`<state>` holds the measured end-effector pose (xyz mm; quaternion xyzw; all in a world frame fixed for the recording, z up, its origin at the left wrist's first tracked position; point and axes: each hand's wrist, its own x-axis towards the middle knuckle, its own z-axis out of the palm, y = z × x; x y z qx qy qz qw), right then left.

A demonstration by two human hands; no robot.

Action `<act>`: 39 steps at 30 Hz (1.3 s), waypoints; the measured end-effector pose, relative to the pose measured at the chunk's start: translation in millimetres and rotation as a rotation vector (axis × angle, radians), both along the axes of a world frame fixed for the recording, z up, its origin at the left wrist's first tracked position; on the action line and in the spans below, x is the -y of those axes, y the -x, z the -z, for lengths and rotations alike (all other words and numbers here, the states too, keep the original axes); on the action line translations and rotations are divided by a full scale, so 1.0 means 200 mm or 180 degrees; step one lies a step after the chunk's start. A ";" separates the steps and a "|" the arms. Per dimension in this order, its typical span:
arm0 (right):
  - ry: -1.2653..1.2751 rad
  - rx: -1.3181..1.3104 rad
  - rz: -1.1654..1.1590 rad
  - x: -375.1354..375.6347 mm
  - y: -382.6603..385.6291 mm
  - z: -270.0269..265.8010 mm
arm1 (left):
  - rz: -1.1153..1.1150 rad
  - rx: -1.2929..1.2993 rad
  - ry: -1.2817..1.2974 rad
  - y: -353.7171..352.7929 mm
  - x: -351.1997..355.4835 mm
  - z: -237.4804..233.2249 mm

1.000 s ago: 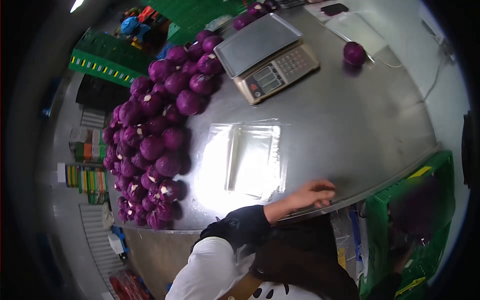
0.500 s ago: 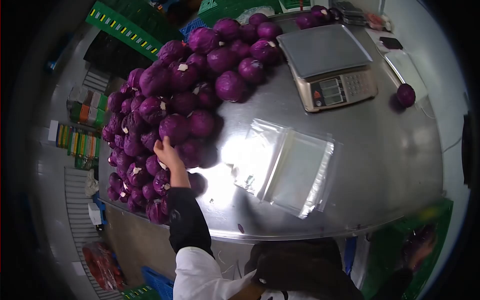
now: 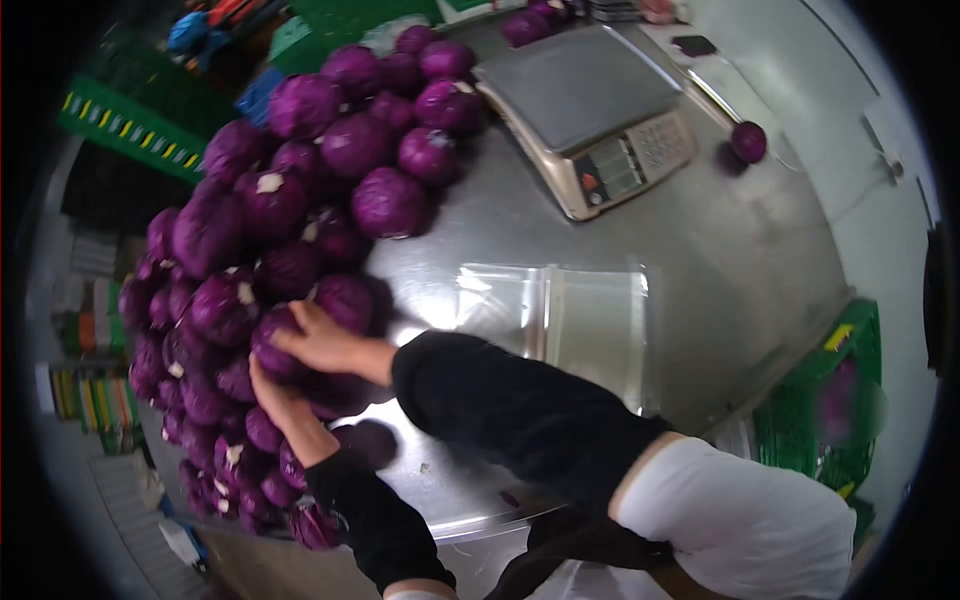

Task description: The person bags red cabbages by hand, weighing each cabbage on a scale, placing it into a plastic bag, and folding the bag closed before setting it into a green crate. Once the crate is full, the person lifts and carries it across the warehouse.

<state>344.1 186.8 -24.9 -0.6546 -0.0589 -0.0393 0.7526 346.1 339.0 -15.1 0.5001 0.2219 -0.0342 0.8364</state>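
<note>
Both hands are on one red cabbage [image 3: 268, 342] at the near right side of the heap. My right hand [image 3: 325, 342] lies over its right side with the fingers curled onto it. From below and to the left, my left hand [image 3: 282, 402] closes against the same cabbage; part of its fingers is hidden. Other red cabbages [image 3: 388, 203] are piled around and behind it, some with pale cut stems. Right of the hands, clear plastic bags [image 3: 595, 325] lie flat on the metal table [image 3: 730, 250].
A weighing scale [image 3: 590, 100] stands at the back of the table. A lone cabbage [image 3: 748, 142] sits near the right wall. Below the table's right edge is a green crate [image 3: 775, 425] with a blurred purple shape inside. Green crates [image 3: 130, 130] stand behind the heap.
My right hand has come from the green crate at the lower right to the heap. My left hand now grips a cabbage with it. The view has turned and shifted.
</note>
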 end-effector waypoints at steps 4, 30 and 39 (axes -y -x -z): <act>0.0382 0.0249 -0.0150 0.15 0.28 -0.11 | -0.1079 0.0906 -0.0565 0.22 0.15 -0.08; -0.3670 -0.1011 0.1703 1.88 2.61 0.30 | 0.1448 0.3194 -0.7042 0.21 1.24 0.17; -0.3821 -0.1140 0.1268 1.90 2.68 0.40 | 0.3541 0.2008 -0.5871 1.50 1.88 0.38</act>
